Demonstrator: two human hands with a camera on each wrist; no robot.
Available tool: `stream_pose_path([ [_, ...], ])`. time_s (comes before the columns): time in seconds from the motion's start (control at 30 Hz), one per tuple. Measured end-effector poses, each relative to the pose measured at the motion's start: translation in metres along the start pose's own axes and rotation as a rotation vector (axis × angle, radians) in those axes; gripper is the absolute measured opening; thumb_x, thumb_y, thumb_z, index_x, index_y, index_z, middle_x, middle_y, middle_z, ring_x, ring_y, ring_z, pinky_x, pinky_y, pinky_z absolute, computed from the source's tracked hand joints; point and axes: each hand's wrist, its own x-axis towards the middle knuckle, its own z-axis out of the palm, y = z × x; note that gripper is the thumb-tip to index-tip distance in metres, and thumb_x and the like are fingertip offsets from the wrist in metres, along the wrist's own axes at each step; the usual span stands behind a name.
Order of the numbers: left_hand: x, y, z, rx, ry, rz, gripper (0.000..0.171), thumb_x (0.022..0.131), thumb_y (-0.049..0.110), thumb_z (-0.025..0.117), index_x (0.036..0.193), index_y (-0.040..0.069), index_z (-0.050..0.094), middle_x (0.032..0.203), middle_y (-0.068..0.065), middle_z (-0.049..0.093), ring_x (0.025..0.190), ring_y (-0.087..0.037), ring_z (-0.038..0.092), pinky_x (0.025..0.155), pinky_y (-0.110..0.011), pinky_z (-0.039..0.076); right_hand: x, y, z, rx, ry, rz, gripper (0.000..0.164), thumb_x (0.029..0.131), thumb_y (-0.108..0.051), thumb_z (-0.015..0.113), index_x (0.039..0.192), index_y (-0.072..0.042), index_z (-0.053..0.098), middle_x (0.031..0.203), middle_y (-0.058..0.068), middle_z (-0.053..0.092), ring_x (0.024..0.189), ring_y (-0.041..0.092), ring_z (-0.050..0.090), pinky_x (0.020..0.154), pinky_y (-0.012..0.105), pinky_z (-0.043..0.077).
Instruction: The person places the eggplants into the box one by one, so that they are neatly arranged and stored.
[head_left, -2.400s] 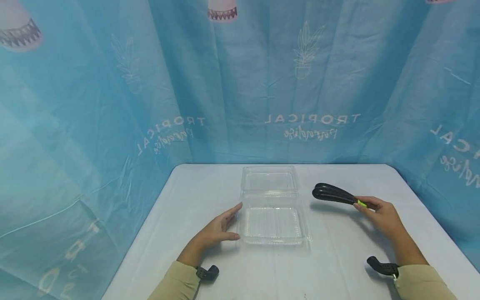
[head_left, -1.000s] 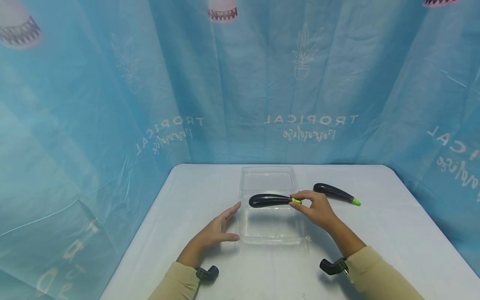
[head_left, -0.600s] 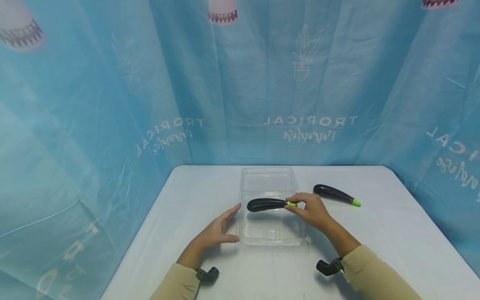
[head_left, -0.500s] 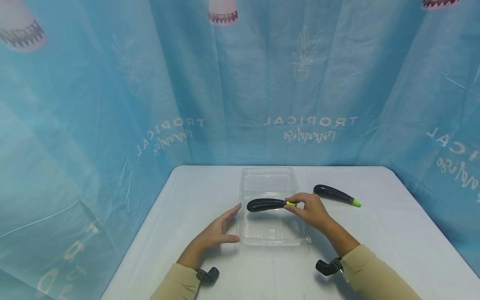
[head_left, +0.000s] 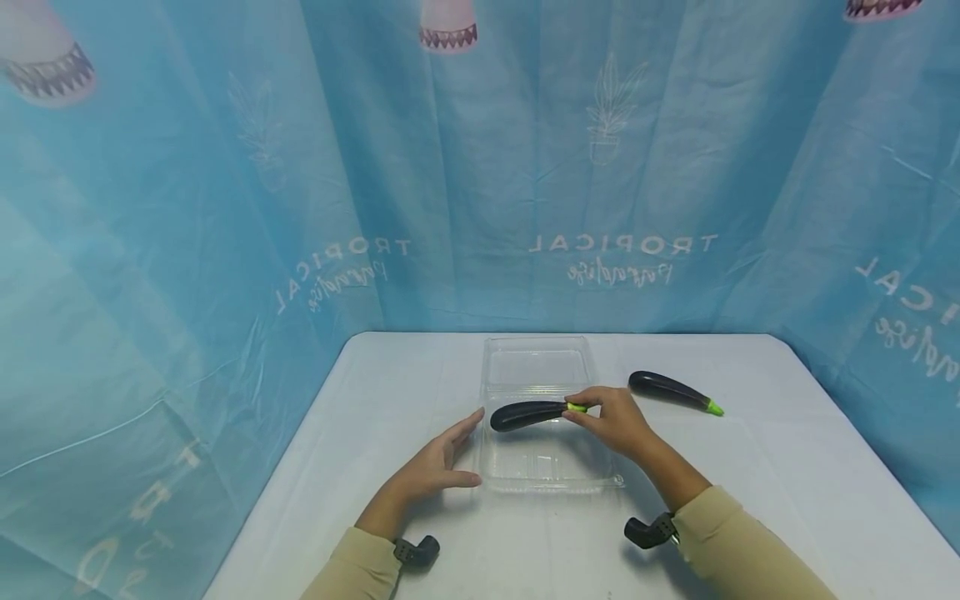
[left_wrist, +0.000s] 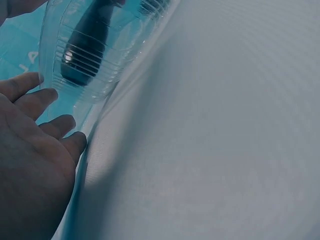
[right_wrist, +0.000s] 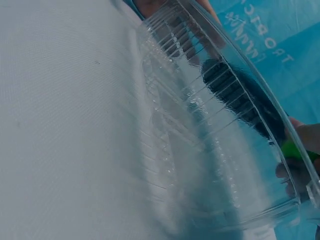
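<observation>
An eggplant, dark with a green stem end, hangs roughly level over the near half of a clear plastic clamshell container. My right hand pinches it by the green end between thumb and fingers. The container lies with its lid folded back away from me. At its left side my left hand is spread, fingertips at the wall and holding nothing. Through the clear wall, the left wrist view shows the dark eggplant; the right wrist view shows its green stem in my fingers.
A second eggplant lies on the white table, right of the container's lid. Blue printed curtains hang behind the table and along both sides. Each wrist carries a black strap mount.
My right hand brought one eggplant left from beside the other and over the container, then lowered it slightly and shifted a little further left. The left hand stays in place.
</observation>
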Motion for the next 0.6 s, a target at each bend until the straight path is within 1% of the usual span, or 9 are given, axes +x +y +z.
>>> stream_pose_path([
  [0.2,0.0,0.003,0.001,-0.006,0.01,-0.01,0.104,0.086,0.004,0.087,0.168,0.008,0.024,0.174,-0.005,0.018,0.159,-0.024,0.011,0.126,-0.033,0.016,0.003,0.0,0.005,-0.026,-0.02,0.031,0.028,0.09,-0.027,0.087,0.113,-0.011,0.083,0.104,-0.004,0.078,0.088,0.013,0.067,0.063,0.032,0.053],
  [0.3,0.0,0.003,0.001,-0.009,0.01,-0.02,0.104,0.086,0.004,0.087,0.168,0.009,0.024,0.174,-0.003,0.018,0.159,-0.022,0.012,0.125,-0.032,0.016,0.004,-0.001,0.007,-0.043,-0.021,0.043,0.028,0.089,-0.025,0.088,0.113,-0.011,0.083,0.104,-0.003,0.078,0.09,0.013,0.068,0.067,0.033,0.054],
  [0.43,0.0,0.002,0.002,-0.009,0.009,-0.023,0.104,0.085,0.003,0.087,0.168,0.009,0.024,0.174,-0.001,0.018,0.159,-0.019,0.012,0.125,-0.029,0.016,0.005,-0.003,0.01,-0.06,-0.026,0.035,0.03,0.09,-0.023,0.087,0.114,-0.007,0.082,0.105,0.0,0.078,0.092,0.016,0.07,0.069,0.035,0.056],
  [0.47,0.0,0.001,0.002,-0.008,0.009,-0.019,0.103,0.086,0.003,0.087,0.168,0.009,0.024,0.174,-0.003,0.018,0.159,-0.021,0.012,0.125,-0.03,0.016,0.005,-0.003,0.011,-0.063,-0.026,0.029,0.029,0.09,-0.022,0.087,0.114,-0.006,0.082,0.106,0.001,0.078,0.093,0.017,0.071,0.069,0.036,0.056],
  [0.6,0.0,0.0,0.002,0.012,0.016,-0.01,0.103,0.085,0.004,0.087,0.168,0.007,0.024,0.174,-0.004,0.018,0.159,-0.023,0.012,0.125,-0.03,0.016,0.006,-0.006,0.012,-0.074,-0.025,0.04,0.03,0.091,-0.022,0.086,0.115,-0.005,0.081,0.107,0.003,0.078,0.098,0.021,0.073,0.078,0.041,0.059],
])
